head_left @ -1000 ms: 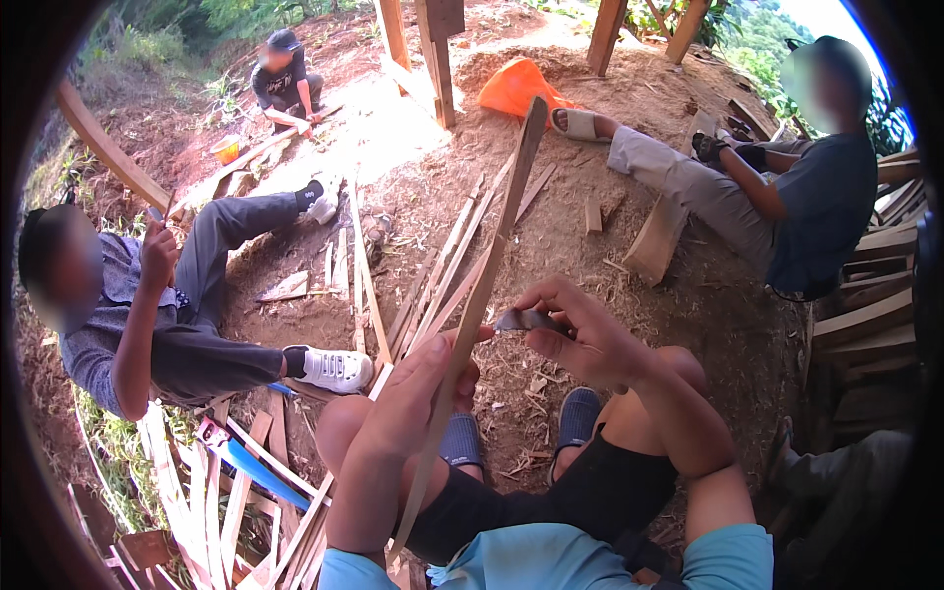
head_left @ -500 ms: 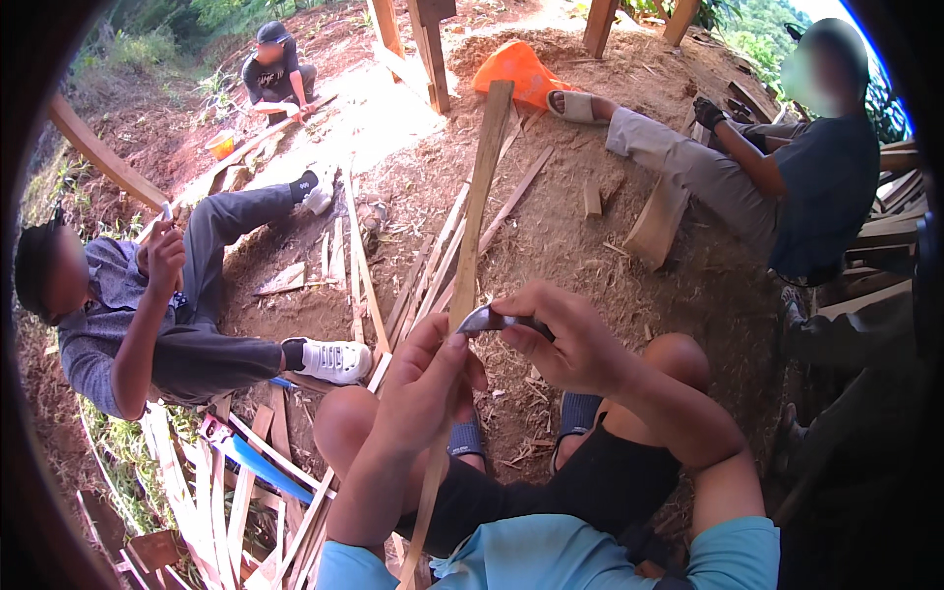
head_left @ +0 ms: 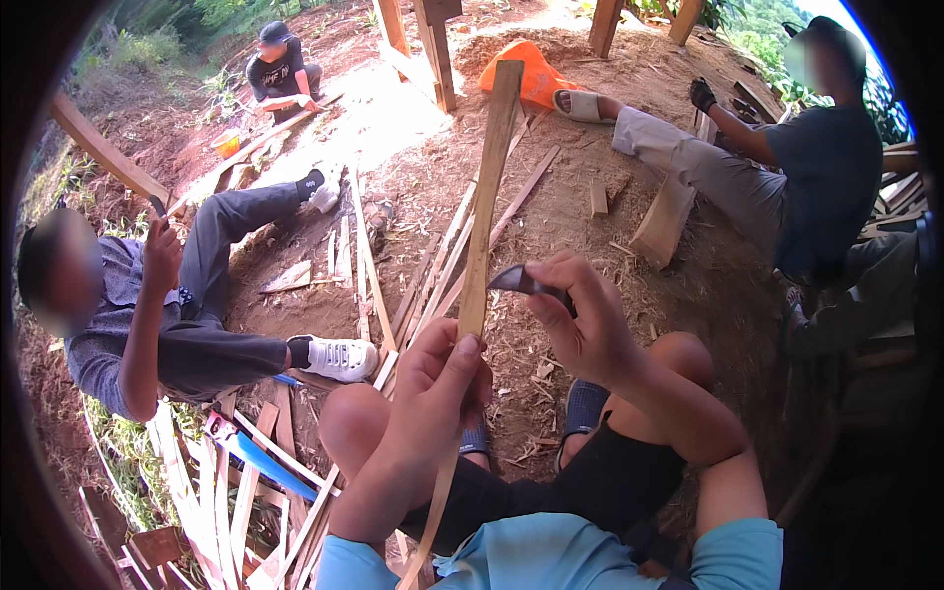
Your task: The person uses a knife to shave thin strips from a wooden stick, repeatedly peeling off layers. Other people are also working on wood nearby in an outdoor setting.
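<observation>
My left hand [head_left: 438,388] grips a long flat bamboo strip [head_left: 487,197] near its middle and holds it upright; the strip's top end reaches toward the far ground. Just to the right, my right hand [head_left: 585,320] is closed on a small dark knife [head_left: 516,280], whose curved blade points left at the strip's edge, close to it or touching. My bare knees, dark shorts and sandals show below both hands.
Several split bamboo strips [head_left: 433,270] lie on the dirt ahead and a pile [head_left: 211,492] at lower left. A person [head_left: 167,305] sits at left, another [head_left: 787,157] at right, a third [head_left: 280,69] squats far back. Wooden posts [head_left: 433,44], an orange bag [head_left: 531,74].
The strip has swung from leaning right to nearly upright. My right hand with the knife has shifted slightly right and stays at the strip's edge. My left hand keeps its grip.
</observation>
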The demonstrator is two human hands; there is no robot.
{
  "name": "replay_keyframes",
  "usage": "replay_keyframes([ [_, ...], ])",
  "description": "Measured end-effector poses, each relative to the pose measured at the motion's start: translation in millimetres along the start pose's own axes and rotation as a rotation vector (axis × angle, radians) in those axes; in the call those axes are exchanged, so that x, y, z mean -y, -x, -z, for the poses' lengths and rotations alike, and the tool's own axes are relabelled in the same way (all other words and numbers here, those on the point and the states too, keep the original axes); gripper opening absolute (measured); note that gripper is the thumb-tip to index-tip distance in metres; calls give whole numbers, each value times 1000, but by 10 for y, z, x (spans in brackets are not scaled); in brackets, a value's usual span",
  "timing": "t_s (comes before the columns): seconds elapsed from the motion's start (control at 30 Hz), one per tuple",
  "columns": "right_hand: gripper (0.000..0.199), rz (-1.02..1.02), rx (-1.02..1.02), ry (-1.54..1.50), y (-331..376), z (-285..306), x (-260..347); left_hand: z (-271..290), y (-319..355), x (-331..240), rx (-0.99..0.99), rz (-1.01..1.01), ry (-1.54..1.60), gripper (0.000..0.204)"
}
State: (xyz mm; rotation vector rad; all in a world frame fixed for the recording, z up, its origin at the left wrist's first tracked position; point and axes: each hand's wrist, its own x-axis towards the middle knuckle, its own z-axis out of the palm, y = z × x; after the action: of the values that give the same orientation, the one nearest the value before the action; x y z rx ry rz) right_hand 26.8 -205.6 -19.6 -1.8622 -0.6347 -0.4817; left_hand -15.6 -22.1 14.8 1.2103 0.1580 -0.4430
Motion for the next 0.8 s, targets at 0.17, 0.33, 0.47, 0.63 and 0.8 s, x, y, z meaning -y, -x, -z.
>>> replay_keyframes([
  [0.17, 19, -59, 141, -86, 88, -92, 78, 70, -5, 9, 7, -43, 41, 17],
  [0.33, 18, -64, 132, -22, 64, -100, 150, 66, 0, 22, -21, -74, -26, 18],
  [0.47, 18, -77, 113, 1, 59, -111, 171, 56, -3, 12, -7, -102, -39, 17],
  [0.63, 21, -85, 61, -10, 81, -168, 159, 19, -9, 20, -57, -130, -54, 16],
  [0.8, 23, -53, -9, 18, 90, -221, 123, -47, -14, 41, -80, -164, -37, 14],
])
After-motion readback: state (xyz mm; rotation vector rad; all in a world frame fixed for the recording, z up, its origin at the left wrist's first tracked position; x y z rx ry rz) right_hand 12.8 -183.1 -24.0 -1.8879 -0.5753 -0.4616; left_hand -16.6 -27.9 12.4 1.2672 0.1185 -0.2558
